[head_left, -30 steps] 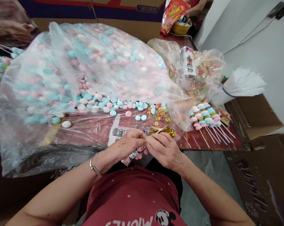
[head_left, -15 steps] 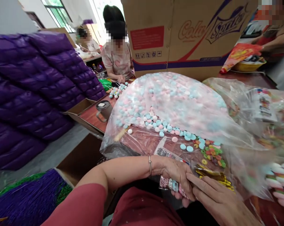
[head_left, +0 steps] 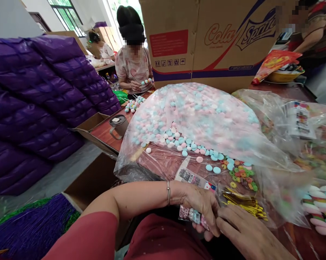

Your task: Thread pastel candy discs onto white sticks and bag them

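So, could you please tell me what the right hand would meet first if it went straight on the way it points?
Most likely the left hand, holding the wrapped packet; the right hand points at it, and whether they touch is unclear.

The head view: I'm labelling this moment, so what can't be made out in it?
- Head view: the patterned packet's right end, covered by the left hand.
- Head view: whatever the right hand may pinch, hidden by its curled fingers.
- Head view: the stacked candies, cut off by the right edge.
- Head view: the large bag's inner contents, blurred by cloudy plastic.
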{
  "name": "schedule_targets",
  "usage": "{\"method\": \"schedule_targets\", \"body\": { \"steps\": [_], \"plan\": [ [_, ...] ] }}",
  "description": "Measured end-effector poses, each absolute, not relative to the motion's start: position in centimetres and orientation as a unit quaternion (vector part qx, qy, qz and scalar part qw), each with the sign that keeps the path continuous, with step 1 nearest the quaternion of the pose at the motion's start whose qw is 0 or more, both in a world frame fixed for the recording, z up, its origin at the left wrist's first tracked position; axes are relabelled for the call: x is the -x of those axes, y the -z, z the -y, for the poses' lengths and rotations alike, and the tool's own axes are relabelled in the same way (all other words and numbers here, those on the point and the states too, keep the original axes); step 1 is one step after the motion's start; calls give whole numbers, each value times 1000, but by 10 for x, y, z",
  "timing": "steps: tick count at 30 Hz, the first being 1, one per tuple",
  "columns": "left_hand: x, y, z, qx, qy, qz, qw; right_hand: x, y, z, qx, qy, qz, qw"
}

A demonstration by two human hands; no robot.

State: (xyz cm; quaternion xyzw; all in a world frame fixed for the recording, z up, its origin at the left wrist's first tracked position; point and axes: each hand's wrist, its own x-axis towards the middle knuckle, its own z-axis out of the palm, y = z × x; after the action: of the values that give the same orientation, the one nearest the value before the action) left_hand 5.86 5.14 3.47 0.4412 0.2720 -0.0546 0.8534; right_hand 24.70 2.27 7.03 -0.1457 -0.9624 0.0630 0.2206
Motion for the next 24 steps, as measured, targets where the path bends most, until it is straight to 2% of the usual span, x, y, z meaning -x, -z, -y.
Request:
{"method": "schedule_targets", "body": {
  "steps": [2, 4, 5, 7, 9, 10, 11, 13, 16, 18, 21, 24],
  "plan": [
    [-61, -39, -49, -468, 29, -316, 825, -247, -71, -19, 148, -12, 961, 233],
    [-66, -46, -44, -545, 2, -379, 748, -245, -68, -16, 181, 67, 949, 250],
    [-69, -50, -41, -611, -24, -415, 674, -244, -65, -16, 212, 108, 938, 254],
    [-76, -56, -35, -753, -95, -469, 451, -242, -56, -19, 274, 170, 912, 252],
    [-81, -59, -30, -836, -166, -477, 216, -240, -48, -28, 337, 190, 885, 260],
    [-83, -61, -27, -851, -197, -469, 134, -239, -45, -34, 364, 182, 872, 274],
    [-84, -62, -25, -857, -225, -457, 80, -239, -44, -40, 388, 164, 858, 294],
    [-86, -63, -20, -852, -293, -432, 41, -237, -48, -50, 430, 105, 827, 346],
    [-85, -67, -11, -811, -385, -421, 129, -230, -62, -54, 483, 2, 769, 418],
    [-82, -70, -7, -741, -410, -449, 284, -221, -71, -48, 492, -61, 732, 467],
    [-71, -80, -10, -529, -469, -463, 535, -200, -77, -30, 455, -122, 712, 521],
    [-49, -95, -15, -380, -551, -379, 639, -181, -72, -13, 394, -210, 733, 513]
  ]
}}
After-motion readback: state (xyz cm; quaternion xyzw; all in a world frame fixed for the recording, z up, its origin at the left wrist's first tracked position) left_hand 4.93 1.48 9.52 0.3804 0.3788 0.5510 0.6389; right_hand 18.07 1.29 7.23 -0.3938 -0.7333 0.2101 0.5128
